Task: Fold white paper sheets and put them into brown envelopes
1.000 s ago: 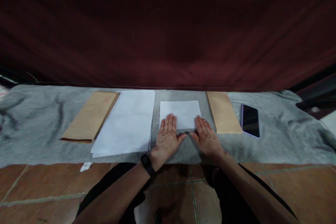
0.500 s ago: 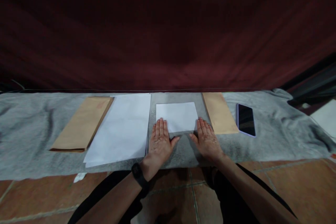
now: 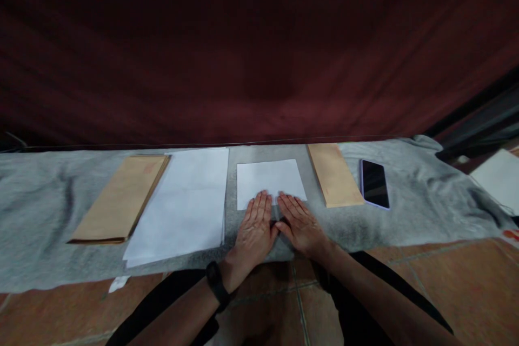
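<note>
A small white sheet of paper (image 3: 267,177), perhaps folded, lies flat on the grey cloth in front of me. My left hand (image 3: 256,227) rests palm down with its fingertips on the paper's near edge. Beside it, my right hand (image 3: 300,224) presses flat on the same edge, and the two thumbs nearly meet. Both hands are stretched out flat and grip nothing. To the left is a stack of large white sheets (image 3: 186,200). A brown envelope (image 3: 335,175) lies just right of the small paper.
A stack of brown envelopes (image 3: 121,197) lies at the far left. On the right is a phone (image 3: 374,184) in a purple case. The grey cloth (image 3: 430,200) lies along a dark red curtain (image 3: 259,81). Tiled floor (image 3: 454,275) and a white scrap (image 3: 119,283) show at the front.
Both hands have slid inward from the paper's two sides to the middle of its near edge. The whole view has shifted slightly.
</note>
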Tool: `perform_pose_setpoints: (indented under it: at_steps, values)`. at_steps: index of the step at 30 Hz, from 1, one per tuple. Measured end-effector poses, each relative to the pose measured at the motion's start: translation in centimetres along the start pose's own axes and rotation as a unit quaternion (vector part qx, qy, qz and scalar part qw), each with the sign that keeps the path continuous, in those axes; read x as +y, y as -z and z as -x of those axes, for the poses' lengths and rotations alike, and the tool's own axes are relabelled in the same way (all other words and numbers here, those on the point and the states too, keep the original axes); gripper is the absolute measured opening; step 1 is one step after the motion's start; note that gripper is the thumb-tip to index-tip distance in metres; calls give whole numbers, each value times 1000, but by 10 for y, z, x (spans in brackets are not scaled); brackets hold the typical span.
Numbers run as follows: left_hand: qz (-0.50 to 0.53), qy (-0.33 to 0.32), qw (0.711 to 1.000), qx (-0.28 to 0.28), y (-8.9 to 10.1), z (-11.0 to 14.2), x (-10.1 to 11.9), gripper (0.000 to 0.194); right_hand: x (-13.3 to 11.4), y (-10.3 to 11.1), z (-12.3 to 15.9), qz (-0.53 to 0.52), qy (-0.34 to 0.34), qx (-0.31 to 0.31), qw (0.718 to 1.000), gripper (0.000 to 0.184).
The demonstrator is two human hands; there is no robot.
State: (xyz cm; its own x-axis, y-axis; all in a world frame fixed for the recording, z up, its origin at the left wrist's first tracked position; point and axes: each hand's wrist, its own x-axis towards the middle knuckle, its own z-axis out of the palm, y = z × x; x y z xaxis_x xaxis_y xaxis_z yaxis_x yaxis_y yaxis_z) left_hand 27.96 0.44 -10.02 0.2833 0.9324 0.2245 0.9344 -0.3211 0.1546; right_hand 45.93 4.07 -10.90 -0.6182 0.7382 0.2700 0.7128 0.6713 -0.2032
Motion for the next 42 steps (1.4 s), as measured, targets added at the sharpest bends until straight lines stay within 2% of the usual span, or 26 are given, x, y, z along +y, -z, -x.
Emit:
perform_pose_setpoints:
  at_steps: [6,12,18,23,27,32,38,42]
  values:
    - [-25,43,999,19,0,-1,-3,68,12,-4,3,36,-42,22,998,70]
    - [-50,92,994,12,4,-4,-10,65,20,-6,5,67,-85,47,993,72]
    - [-47,111,993,21,7,-18,-12,60,23,5,-10,68,-162,33,984,70]
    - [-17,58,998,32,-4,-37,-7,58,13,16,-34,-7,-102,12,995,61]
    - [0,26,999,29,-19,-45,-7,63,0,10,-50,-56,-69,-14,996,58]
    - [-9,39,999,28,-29,-52,-17,68,4,-6,-61,-48,-71,-26,996,56]
    - [-24,82,996,12,-26,-63,-33,61,20,-14,-62,8,-72,22,997,55]
    - [-19,107,994,23,-24,-69,-43,58,28,-16,-63,41,-91,46,994,58]
